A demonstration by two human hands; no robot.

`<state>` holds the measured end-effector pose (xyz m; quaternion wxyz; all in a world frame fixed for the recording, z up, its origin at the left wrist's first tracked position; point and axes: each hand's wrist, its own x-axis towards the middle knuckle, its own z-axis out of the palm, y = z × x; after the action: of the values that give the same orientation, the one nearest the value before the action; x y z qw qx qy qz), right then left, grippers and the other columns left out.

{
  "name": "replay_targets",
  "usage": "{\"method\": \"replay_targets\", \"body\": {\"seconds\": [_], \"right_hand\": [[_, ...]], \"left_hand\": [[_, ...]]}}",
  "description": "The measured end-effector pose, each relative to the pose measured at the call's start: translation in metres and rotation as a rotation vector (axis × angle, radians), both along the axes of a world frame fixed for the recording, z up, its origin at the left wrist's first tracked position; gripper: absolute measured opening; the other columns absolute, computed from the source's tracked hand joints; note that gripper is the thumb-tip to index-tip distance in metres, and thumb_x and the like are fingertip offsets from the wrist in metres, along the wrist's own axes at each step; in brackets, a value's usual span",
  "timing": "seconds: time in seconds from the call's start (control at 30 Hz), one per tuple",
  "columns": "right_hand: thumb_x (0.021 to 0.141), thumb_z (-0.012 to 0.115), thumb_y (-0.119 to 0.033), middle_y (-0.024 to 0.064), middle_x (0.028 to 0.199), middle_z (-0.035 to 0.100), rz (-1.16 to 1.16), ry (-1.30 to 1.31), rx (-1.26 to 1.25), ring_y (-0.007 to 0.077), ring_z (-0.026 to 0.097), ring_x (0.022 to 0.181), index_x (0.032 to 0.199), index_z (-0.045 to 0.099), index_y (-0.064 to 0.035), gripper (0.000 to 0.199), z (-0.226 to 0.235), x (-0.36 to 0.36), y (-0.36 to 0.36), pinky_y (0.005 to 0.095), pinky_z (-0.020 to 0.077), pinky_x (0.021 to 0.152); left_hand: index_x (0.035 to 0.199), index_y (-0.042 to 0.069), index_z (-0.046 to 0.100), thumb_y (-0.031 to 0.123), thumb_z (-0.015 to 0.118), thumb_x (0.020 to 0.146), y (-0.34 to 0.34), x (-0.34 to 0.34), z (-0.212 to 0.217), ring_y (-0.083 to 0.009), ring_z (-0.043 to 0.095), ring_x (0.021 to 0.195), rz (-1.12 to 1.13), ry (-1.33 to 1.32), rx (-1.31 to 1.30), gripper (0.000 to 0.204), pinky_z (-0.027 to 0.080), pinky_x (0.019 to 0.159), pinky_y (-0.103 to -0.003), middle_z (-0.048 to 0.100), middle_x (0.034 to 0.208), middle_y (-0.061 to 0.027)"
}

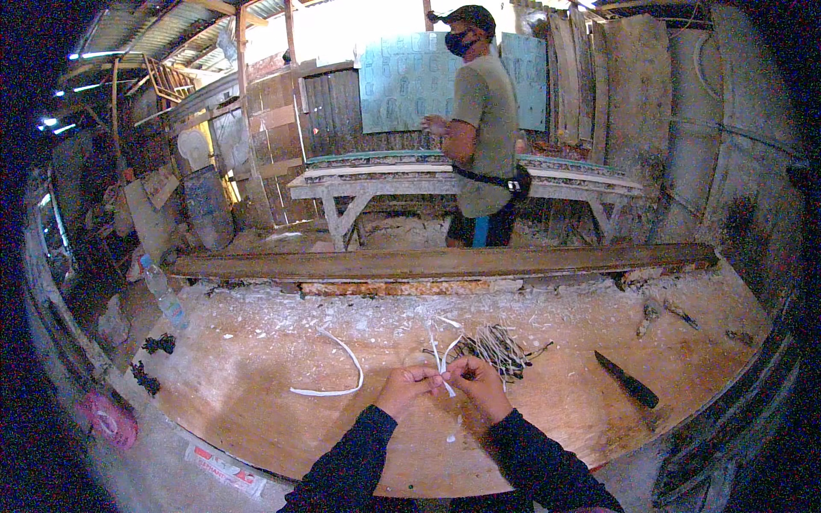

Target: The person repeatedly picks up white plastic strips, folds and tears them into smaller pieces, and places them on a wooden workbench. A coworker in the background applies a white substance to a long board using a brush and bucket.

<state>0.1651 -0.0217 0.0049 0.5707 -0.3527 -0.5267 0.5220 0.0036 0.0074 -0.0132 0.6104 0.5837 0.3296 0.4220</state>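
Observation:
Over the plywood table (pixel 256 419), my left hand (pixel 405 392) and my right hand (pixel 481 389) meet, each with its fingers pinched. Between them they grip a thin white strip (pixel 434 344), looped or crossed so that two ends stick up past the fingertips and a short tail hangs below. The exact fold at the fingers is too small to make out. Just beyond my right hand lies a bundle of thin pale cords (pixel 505 350) with dark ends. Another white strip (pixel 355 368) lies curved on the wood, left of my left hand.
A dark-handled knife (pixel 631 382) rests at the right. A plastic bottle (pixel 162 292) and black tangled clumps (pixel 160 344) sit at the left. A long wooden beam (pixel 445 262) runs along the far edge. Beyond it, a person (pixel 486 128) stands by another bench (pixel 333 184).

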Motion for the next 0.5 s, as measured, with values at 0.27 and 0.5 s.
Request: {"method": "replay_targets", "body": {"seconds": [0.27,0.5], "right_hand": [[0.077,0.061,-0.008,-0.0022,0.076,0.055,0.058,0.044,0.007,0.0063,0.05,0.071,0.085,0.055,-0.0058,0.011,-0.001,-0.001,-0.001,0.0207,0.0402,0.068],[0.079,0.059,-0.011,-0.0015,0.079,0.056,0.181,0.123,-0.184,0.008,0.051,0.076,0.09,0.056,-0.0051,0.013,0.017,0.0,-0.018,0.0237,0.0395,0.073]], "left_hand": [[0.074,0.004,0.061,0.022,0.064,0.077,-0.01,0.004,0.015,-0.0067,0.049,0.059,0.007,0.013,-0.034,0.018,0.038,0.056,-0.02,0.056,0.067,0.0013],[0.074,0.005,0.06,0.021,0.063,0.078,-0.017,0.001,0.015,-0.007,0.05,0.06,-0.026,0.043,-0.015,0.017,0.04,0.058,-0.021,0.056,0.068,0.0013]]}}
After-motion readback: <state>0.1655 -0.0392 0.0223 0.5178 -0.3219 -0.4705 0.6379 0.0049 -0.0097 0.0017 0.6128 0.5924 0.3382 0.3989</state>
